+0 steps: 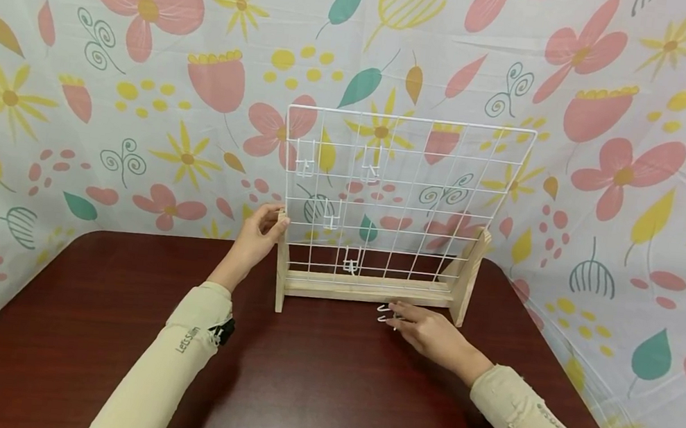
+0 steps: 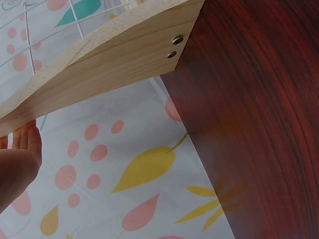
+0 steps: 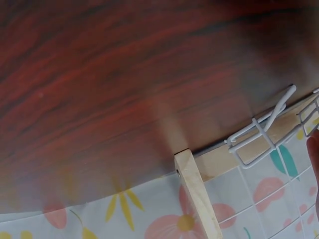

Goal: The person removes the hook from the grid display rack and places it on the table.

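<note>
A white wire grid panel (image 1: 412, 119) stands in a wooden stand (image 1: 366, 288) at the back of a dark red table (image 1: 313, 378). Several white wire hooks hang on the grid, one low in the middle (image 1: 350, 265). My left hand (image 1: 263, 228) holds the top of the stand's left upright (image 1: 280, 270); in the left wrist view the fingers (image 2: 22, 149) lie against that wood (image 2: 114, 59). My right hand (image 1: 425, 331) rests on the table in front of the stand, its straight fingers touching two loose hooks (image 1: 385, 313). The right wrist view shows one loose hook (image 3: 256, 137) close up.
A flowered cloth backdrop (image 1: 143, 81) closes in the table at the back and both sides. The stand's right upright (image 1: 468, 276) sits near the table's back right corner. Bare table top lies between my arms and the front edge.
</note>
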`<act>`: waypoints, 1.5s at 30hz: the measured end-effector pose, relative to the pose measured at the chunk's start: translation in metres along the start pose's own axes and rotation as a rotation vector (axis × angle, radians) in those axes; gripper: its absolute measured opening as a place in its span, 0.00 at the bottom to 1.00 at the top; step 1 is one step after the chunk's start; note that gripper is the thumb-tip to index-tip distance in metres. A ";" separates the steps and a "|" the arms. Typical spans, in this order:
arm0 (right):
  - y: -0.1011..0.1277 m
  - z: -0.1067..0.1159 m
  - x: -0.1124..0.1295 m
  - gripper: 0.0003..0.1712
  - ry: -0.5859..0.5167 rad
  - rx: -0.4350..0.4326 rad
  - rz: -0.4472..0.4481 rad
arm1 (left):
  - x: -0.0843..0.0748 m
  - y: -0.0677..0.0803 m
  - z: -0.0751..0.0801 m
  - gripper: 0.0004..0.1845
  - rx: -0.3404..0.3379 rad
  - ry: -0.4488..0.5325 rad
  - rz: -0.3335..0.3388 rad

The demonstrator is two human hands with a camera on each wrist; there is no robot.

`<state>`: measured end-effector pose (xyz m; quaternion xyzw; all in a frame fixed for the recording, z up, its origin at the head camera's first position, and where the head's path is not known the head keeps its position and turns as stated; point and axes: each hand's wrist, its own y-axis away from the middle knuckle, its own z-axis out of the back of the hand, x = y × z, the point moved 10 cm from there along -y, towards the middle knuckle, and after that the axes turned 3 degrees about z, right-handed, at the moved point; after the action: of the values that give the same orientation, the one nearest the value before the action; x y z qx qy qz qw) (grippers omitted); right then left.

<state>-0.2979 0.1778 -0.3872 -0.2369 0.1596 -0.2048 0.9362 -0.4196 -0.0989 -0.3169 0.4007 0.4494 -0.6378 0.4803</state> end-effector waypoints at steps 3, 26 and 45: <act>0.001 -0.003 0.001 0.18 0.008 0.018 -0.003 | 0.000 0.000 0.000 0.24 -0.002 0.000 -0.005; 0.010 -0.012 0.006 0.19 0.053 0.108 0.003 | 0.000 0.000 0.000 0.25 0.002 -0.010 -0.013; 0.013 -0.011 0.011 0.18 0.059 0.096 0.007 | -0.021 0.015 -0.002 0.24 0.025 -0.002 0.007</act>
<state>-0.2884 0.1789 -0.4049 -0.1852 0.1780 -0.2160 0.9420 -0.4001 -0.0934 -0.3003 0.4074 0.4395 -0.6420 0.4781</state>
